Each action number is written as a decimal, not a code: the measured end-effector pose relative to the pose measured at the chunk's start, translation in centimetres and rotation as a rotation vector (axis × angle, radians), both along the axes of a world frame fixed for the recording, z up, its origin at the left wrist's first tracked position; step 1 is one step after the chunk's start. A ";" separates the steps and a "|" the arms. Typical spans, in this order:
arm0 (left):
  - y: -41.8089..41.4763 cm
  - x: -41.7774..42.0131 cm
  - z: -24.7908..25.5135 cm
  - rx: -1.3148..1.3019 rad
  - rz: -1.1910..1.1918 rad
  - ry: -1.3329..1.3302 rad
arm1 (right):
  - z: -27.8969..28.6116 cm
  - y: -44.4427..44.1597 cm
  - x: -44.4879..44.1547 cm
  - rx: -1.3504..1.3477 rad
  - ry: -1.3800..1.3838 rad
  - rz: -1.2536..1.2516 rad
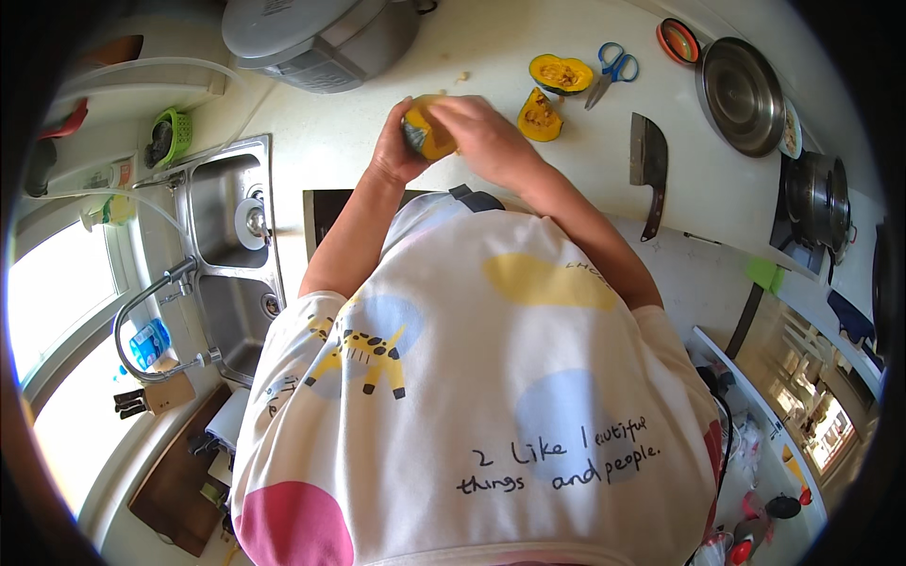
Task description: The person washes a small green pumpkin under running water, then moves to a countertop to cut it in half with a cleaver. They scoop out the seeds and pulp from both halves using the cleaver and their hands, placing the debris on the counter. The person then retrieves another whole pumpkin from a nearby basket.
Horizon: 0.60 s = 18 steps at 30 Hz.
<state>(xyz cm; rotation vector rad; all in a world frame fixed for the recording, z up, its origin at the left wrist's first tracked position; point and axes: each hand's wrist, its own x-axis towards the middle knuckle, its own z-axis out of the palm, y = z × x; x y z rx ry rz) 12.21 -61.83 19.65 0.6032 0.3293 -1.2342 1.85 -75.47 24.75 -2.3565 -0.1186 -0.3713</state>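
My left hand (398,145) grips a green-skinned pumpkin piece (428,134) with its orange flesh facing right. Over the cut side lies my right hand (478,127), its fingers touching the flesh; whether they pinch anything is hidden. To the right on the counter are a pumpkin wedge (540,119) and another cut pumpkin piece (560,73), both with seeds and pulp showing. Blue-handled scissors (614,67) lie beside them. Farther right rests a cleaver (648,159) with a dark handle.
A grey lidded appliance (333,42) stands at the back left, a double steel sink (230,212) at the left. A round steel pan or lid (741,95), a small orange-rimmed bowl (678,41) and a steel pot (817,194) are at the right. Small scraps (463,76) lie on the counter.
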 end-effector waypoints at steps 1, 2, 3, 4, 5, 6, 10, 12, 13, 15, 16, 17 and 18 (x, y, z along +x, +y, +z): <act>0.1 0.3 -0.1 -0.025 -0.023 -0.019 | -0.5 1.1 0.9 -0.062 0.063 -0.009; 0.0 0.5 -0.6 0.005 -0.021 -0.036 | -1.2 2.0 1.5 -0.128 0.130 -0.019; 0.1 0.9 -0.9 -0.005 -0.014 -0.021 | -1.8 2.8 1.8 -0.175 0.184 -0.065; 0.3 1.2 -1.2 -0.015 -0.009 -0.005 | -2.3 3.3 1.9 -0.153 0.190 -0.080; 0.5 1.4 -1.3 0.020 -0.018 -0.033 | -2.4 3.7 2.0 -0.133 0.198 -0.092; 0.6 1.5 -1.2 0.055 -0.028 -0.060 | -2.6 4.0 2.1 -0.112 0.206 -0.105; 1.0 1.7 -1.9 0.035 -0.082 0.018 | -4.7 3.9 2.4 -0.255 0.201 -0.084; 0.9 2.1 -1.9 0.054 -0.115 0.001 | -5.5 4.6 2.7 -0.266 0.230 -0.148; 0.9 2.2 -1.9 0.063 -0.130 -0.007 | -5.9 4.7 2.8 -0.272 0.244 -0.180; 1.1 2.8 -2.3 0.051 -0.184 -0.012 | -6.2 4.6 3.3 -0.249 0.260 -0.179; 1.1 3.2 -2.5 0.045 -0.210 -0.014 | -6.3 4.5 3.4 -0.237 0.268 -0.177; 1.0 3.5 -2.9 0.024 -0.224 -0.023 | -6.3 4.5 3.5 -0.197 0.283 -0.193; 0.7 3.8 -3.4 0.004 -0.237 -0.033 | -6.1 4.4 3.6 -0.156 0.297 -0.208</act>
